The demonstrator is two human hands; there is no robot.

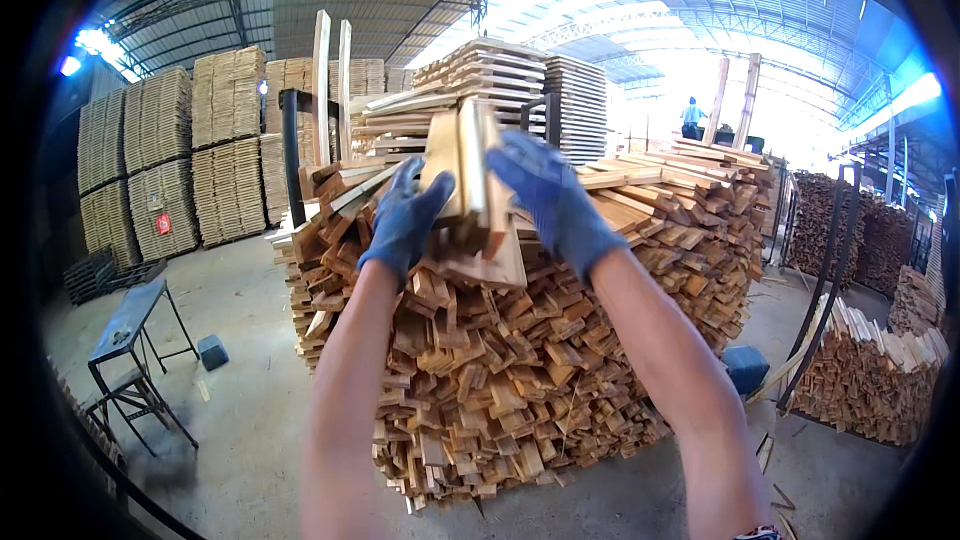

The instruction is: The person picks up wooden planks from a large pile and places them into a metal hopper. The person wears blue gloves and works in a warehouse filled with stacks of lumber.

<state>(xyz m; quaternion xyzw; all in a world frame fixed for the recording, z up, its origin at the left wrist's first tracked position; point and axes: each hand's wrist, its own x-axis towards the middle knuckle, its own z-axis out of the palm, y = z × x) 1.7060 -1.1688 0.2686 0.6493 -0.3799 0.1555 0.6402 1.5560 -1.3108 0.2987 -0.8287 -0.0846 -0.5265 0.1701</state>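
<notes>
Both my arms reach forward in blue work gloves over a big pile of wooden slats [510, 370]. Between the gloves stands a small bundle of wooden boards [465, 165], their ends toward me, slightly blurred. My left hand [405, 215] presses against the bundle's left side, thumb across its near face. On the other side my right hand [550, 195] has its fingers against the boards' upper right edge. Some of its fingertips are smeared by motion. Just below the bundle, a lighter slat [505, 258] juts out of the pile toward me.
Tall stacks of boards [230, 100] line the left wall. A metal stand [130, 330] and a dark blue container [212, 352] are at left. Another blue container [745, 368] sits right of the pile, near a metal rack [815, 310] of slats. A person [692, 118] is far off.
</notes>
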